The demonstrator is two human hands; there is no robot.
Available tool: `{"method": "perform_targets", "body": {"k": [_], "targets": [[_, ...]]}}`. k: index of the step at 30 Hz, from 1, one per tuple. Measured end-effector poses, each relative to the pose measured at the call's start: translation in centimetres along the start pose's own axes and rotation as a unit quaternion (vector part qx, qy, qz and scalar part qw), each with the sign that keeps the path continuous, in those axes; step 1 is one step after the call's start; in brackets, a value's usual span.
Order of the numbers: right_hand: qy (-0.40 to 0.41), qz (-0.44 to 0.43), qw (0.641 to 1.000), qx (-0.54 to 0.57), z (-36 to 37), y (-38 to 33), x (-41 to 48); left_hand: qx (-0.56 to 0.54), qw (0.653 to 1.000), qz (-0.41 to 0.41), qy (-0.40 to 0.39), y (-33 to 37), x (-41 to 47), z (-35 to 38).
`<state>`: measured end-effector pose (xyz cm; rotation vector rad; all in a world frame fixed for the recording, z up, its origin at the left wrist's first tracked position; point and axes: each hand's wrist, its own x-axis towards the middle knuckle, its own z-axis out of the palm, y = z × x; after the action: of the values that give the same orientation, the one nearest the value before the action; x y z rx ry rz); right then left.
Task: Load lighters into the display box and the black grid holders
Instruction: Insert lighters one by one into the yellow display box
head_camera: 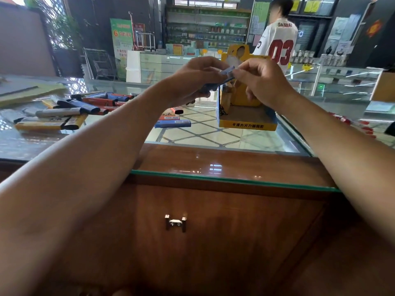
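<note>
Left hand (pixel 192 82): curled round blue lighter (pixel 227 74), raised above the surface (pixel 213 133).
Right hand (pixel 263 82): fingertips pinching the same lighter's upper end.
Display box (pixel 248 122): yellow, near right edge of surface.
Loose lighters (pixel 64 112): heaped along left edge.

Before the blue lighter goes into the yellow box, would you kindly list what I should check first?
1. Grip on blue lighter by left hand and right hand: ok.
2. Upright display box on glass counter: ok.
3. Free room on box floor: ok, mostly bare.
4. Which end of the lighter points up: cannot tell, hands cover it.
5. Supply of loose lighters at left: ok.
</note>
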<state>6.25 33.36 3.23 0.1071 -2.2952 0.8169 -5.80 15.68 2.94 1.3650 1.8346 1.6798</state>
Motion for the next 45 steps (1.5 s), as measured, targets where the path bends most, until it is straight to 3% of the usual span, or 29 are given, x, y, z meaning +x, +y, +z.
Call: {"method": "perform_targets", "body": {"k": [16, 22, 32, 36, 39, 45], "targets": [[0.065, 0.007, 0.998, 0.019, -0.7, 0.6, 0.4, -0.033, 0.999, -0.030, -0.008, 0.5, -0.5, 0.1], [0.067, -0.090, 0.992, -0.065, -0.6, 0.2, 0.0, -0.109, 0.993, -0.025, 0.023, 0.9, -0.4, 0.3], [0.092, -0.174, 0.967, -0.159, -0.9, -0.2, 0.3, -0.146, 0.989, -0.008, -0.002, 1.2, -0.6, 0.8], [0.097, -0.125, 0.981, -0.114, -1.0, 0.5, 0.4, -0.063, 0.995, 0.006, 0.079, 0.9, -0.2, 0.0], [0.119, -0.084, 0.986, -0.081, -1.3, 1.4, 0.7, 0.134, 0.981, 0.038, 0.134, 0.1, 0.2, -0.2], [0.123, -0.009, 0.989, -0.081, -1.4, 3.0, 0.8, 0.277, 0.958, 0.068, 0.038, -1.1, 0.3, 0.4]]}}
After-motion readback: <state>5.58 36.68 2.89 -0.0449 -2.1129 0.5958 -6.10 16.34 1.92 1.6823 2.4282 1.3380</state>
